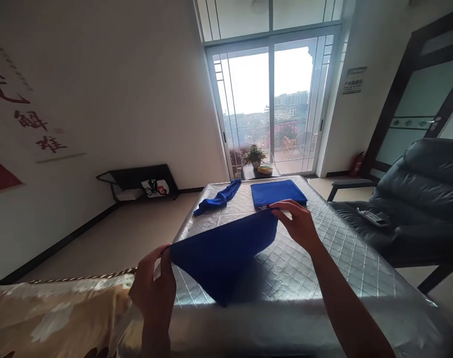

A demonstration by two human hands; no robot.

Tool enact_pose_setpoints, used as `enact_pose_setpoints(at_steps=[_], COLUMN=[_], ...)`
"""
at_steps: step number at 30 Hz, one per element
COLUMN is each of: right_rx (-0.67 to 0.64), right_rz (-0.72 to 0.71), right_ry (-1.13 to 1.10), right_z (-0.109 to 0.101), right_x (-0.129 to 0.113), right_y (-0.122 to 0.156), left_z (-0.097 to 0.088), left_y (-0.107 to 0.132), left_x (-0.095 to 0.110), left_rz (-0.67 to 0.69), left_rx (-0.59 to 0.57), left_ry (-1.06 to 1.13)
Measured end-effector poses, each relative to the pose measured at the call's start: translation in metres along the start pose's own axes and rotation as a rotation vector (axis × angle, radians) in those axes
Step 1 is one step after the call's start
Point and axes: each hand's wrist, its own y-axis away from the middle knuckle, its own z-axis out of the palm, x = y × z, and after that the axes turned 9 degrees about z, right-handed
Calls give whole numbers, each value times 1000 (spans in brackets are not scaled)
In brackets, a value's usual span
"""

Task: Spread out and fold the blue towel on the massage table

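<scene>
A dark blue cloth (222, 248) hangs stretched between my two hands above the silver quilted surface (297, 263). My left hand (155, 283) pinches its near left corner. At the upper right corner, the fingers of my right hand (295, 219) are closed on the fabric. The lower part of the cloth droops toward the surface; whether it touches cannot be told. Just beyond my right hand lies a neatly folded blue cloth (280, 191). Farther left, a crumpled blue cloth (219, 198) rests near the far left edge.
A black reclining chair (416, 199) stands to the right with a small device (373, 217) on its seat. Patterned brown fabric (62, 318) lies at the lower left. Beyond the far edge, a potted plant (254, 155) sits on a small table before the sliding glass door (244, 99).
</scene>
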Motion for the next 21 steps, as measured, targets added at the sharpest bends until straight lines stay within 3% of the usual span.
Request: enact_pose_setpoints(at_steps=[6, 13, 19, 21], right_rx=[192, 316, 322, 347], right_rz=[10, -10, -103, -109], right_ry=[31, 161, 333, 360], right_z=[-40, -69, -97, -105], right_x=[-9, -25, -35, -34], right_y=[20, 47, 66, 74], left_z=[-10, -38, -59, -64], left_y=[-22, -21, -18, -15], left_x=[31, 56, 49, 42], left_rz=[70, 89, 62, 118], left_rx=[1, -57, -100, -159], left_ry=[45, 63, 13, 42])
